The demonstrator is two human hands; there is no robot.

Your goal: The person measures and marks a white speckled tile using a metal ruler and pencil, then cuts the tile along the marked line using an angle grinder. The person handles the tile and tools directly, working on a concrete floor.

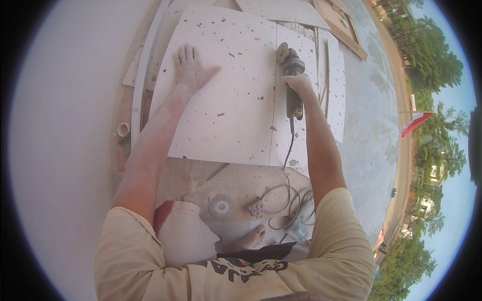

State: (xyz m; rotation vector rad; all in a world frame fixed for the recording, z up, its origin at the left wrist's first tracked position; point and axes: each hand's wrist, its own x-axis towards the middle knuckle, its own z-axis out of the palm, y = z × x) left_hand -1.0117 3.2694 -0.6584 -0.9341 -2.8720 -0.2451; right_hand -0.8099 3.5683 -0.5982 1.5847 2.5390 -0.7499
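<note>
A large white tile (236, 95) with scattered dark chips lies flat in front of me, a straight thin line running lengthwise near its right side. My left hand (191, 70) rests on its upper left part, dusty, fingers and thumb spread. In my right hand (300, 84) is an angle grinder (293, 103), gripped round its body. The grinder's disc (282, 52) is at the far end, close to the line; whether it touches the tile I cannot tell. A dark cord (289, 155) trails from the grinder toward me.
On the floor near my bare feet lie a round metal disc (221, 205), a reddish power socket (256, 207), coiled cable and a pale green tool (297, 230). A long light bar (143, 75) runs along the left. More tile pieces (283, 12) and a wooden frame (346, 30) lie beyond.
</note>
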